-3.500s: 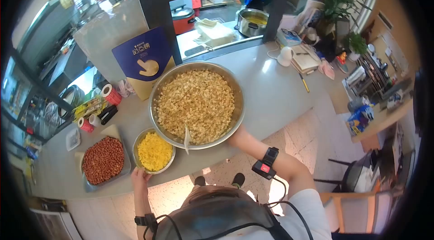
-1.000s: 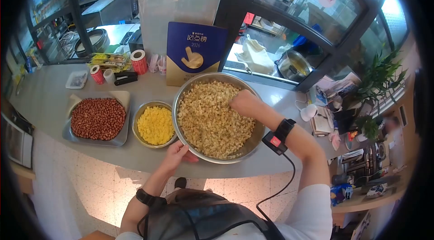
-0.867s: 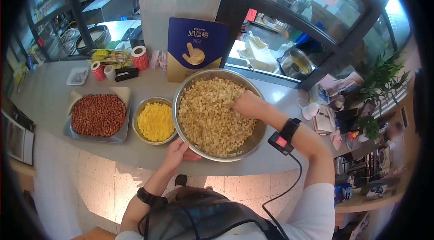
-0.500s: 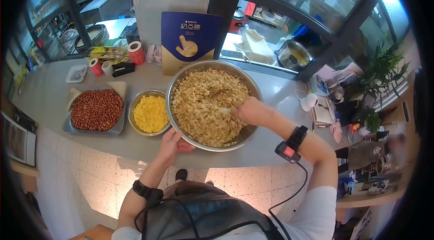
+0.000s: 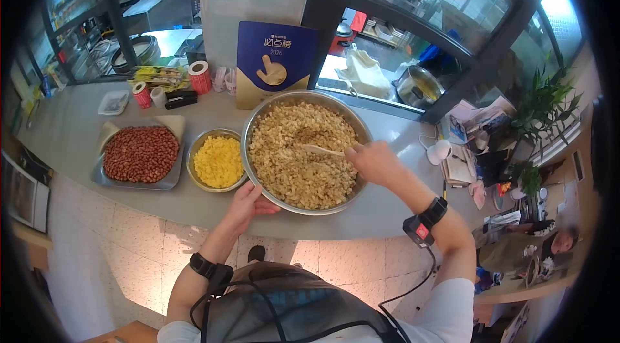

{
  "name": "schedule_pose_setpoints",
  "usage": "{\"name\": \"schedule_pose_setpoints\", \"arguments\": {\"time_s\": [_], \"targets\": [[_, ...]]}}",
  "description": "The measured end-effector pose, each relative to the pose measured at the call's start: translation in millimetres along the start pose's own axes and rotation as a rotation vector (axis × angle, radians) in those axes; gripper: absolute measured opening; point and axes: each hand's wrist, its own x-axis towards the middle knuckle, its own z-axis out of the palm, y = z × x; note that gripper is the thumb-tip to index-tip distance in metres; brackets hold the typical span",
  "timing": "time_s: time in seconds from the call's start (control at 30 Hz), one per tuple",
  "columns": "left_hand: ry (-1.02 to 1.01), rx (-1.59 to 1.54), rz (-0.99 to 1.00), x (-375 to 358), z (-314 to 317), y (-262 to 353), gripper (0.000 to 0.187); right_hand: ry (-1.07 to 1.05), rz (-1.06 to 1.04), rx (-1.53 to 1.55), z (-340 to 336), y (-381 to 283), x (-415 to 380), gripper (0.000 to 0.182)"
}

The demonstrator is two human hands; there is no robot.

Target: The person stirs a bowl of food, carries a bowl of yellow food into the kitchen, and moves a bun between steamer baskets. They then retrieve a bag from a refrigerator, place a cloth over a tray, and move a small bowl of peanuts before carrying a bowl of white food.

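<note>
A large steel bowl full of a pale, crumbly chopped mixture stands on the grey counter. My right hand, at the bowl's right side, is closed round the handle of a light-coloured spoon or paddle, whose other end lies in the mixture. At the lower left, my left hand grips the bowl's rim, thumb up by the edge. Just left of it stands a smaller metal bowl of yellow crumbled food. Farther left, a tray holds reddish-brown nuts or beans.
Behind the bowl stands a blue and gold sign. Tape rolls, a black stapler and a small plastic box lie at the back left. A white lamp-like object, papers and a plant are at right; another person is beyond.
My right hand has moved right and slightly outward, and the light-coloured utensil shows more clearly. My left hand stays at the rim. The view has shifted slightly.
</note>
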Motion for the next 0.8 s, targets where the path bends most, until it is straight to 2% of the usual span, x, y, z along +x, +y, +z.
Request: {"name": "schedule_pose_setpoints", "arguments": {"time_s": [0.13, 0.2, 0.43, 0.5, 0.6, 0.8], "targets": [[-0.025, -0.012, -0.001, -0.5, -1.2, 0.2, 0.029, 0.020, 0.067, 0.056, 7.3, -7.2, 35.4, 0.009], [-0.027, -0.016, 0.006, -0.4, -1.0, -0.6, 0.029, -0.008, 0.194, 0.029, 31.1, -5.2, 58.5, 0.010], [-0.025, -0.042, -0.019, 0.7, -1.2, 1.4, 0.029, 0.066, 0.237, 0.054, 65.1, 10.1, 97.0, 0.007], [-0.035, -0.046, -0.016, 3.1, -3.4, -3.3, 0.029, -0.019, 0.062, 0.062, 65.6, 11.1, 101.9, 0.008], [-0.033, -0.048, 0.003, 3.6, -1.1, -3.3, 0.029, -0.124, 0.036, 0.113, 58.1, 9.8, 100.6, 0.010], [-0.012, -0.054, -0.011, 4.2, 0.3, -3.4, 0.028, -0.041, -0.136, 0.152, 59.0, 4.5, 81.1, 0.011]]}}
